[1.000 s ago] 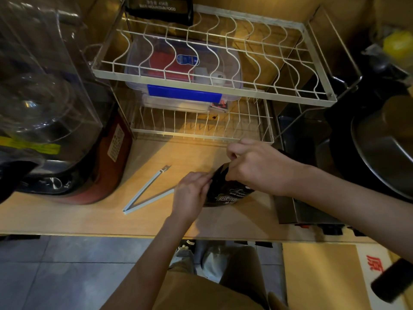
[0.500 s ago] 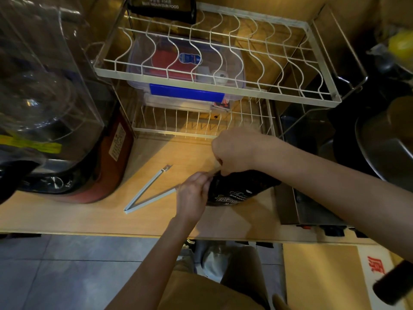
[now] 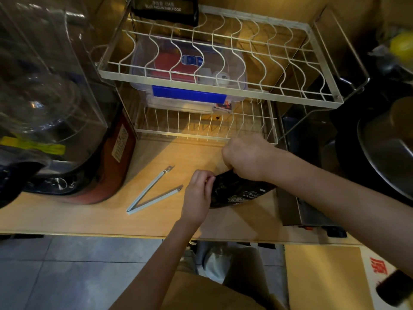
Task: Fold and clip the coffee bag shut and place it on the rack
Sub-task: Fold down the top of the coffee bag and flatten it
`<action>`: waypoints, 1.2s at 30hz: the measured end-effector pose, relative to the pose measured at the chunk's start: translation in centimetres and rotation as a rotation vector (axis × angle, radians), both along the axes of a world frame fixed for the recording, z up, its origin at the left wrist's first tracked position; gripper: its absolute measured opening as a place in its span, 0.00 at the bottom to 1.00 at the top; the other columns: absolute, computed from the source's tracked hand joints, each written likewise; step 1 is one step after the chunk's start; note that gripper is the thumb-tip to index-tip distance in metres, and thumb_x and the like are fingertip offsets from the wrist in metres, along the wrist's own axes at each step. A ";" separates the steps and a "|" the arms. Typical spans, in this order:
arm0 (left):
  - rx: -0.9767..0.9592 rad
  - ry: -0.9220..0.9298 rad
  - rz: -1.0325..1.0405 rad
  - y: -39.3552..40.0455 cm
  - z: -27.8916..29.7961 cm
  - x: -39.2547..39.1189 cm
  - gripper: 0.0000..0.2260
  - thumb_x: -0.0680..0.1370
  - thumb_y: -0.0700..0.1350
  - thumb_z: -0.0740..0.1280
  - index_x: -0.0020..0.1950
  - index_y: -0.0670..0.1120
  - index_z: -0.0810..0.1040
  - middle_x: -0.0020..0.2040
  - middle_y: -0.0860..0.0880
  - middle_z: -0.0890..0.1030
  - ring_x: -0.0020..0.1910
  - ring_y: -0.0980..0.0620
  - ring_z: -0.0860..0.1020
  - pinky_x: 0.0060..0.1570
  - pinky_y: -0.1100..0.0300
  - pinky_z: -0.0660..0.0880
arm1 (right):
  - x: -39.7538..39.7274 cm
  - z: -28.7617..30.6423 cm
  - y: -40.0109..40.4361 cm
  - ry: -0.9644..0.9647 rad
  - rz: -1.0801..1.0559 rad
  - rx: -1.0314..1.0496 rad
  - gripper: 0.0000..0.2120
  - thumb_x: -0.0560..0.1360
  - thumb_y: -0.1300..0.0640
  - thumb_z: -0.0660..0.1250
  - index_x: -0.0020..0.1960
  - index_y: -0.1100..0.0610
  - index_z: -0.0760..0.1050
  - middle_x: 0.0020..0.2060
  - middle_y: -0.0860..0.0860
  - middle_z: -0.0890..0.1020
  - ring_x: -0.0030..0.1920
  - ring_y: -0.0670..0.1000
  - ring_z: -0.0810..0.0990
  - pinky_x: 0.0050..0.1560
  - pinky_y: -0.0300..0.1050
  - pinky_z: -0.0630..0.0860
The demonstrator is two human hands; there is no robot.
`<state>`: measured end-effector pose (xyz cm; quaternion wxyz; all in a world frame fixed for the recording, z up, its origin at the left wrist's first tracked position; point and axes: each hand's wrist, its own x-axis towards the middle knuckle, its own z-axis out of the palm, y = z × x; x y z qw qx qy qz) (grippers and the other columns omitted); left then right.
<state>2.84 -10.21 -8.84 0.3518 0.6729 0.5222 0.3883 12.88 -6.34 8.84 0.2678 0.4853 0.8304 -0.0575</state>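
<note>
Black coffee bag (image 3: 239, 191) lying on the wooden counter (image 3: 89, 218), at six o'clock of the wire rack (image 3: 219, 90). Left hand (image 3: 197, 198) and right hand (image 3: 244, 158) both pinched on its top edge, hiding the fold. Sealing clip (image 3: 152, 191) splayed open at nine o'clock of the bag, untouched. Bag's print largely unreadable.

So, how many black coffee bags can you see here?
2. One bag lies on the counter, held by both hands; another bag stands at the rack's top back edge. Others may be hidden.
</note>
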 end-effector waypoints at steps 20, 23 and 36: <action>-0.484 -0.434 0.080 1.1 0.1 -0.4 0.04 0.67 0.42 0.74 0.41 0.46 0.82 0.25 0.49 0.73 0.25 0.60 0.69 0.30 0.62 0.68 | 2.5 -0.3 0.8 0.176 -0.127 -0.122 0.05 0.72 0.59 0.69 0.47 0.55 0.81 0.39 0.46 0.74 0.49 0.50 0.77 0.44 0.42 0.69; -0.556 -0.426 -0.031 0.7 0.9 -0.6 0.13 0.68 0.40 0.73 0.52 0.46 0.80 0.24 0.57 0.71 0.26 0.62 0.70 0.31 0.66 0.69 | 2.4 -0.5 0.6 0.191 -0.123 -0.123 0.05 0.72 0.59 0.68 0.47 0.54 0.81 0.41 0.47 0.75 0.50 0.51 0.77 0.47 0.44 0.73; -0.615 -0.533 0.046 1.0 1.5 -0.2 0.12 0.63 0.46 0.77 0.44 0.57 0.83 0.73 0.52 0.61 0.70 0.51 0.60 0.65 0.43 0.67 | 1.5 -0.7 0.8 0.211 -0.104 -0.079 0.07 0.73 0.59 0.67 0.51 0.56 0.80 0.50 0.52 0.79 0.53 0.52 0.76 0.47 0.44 0.71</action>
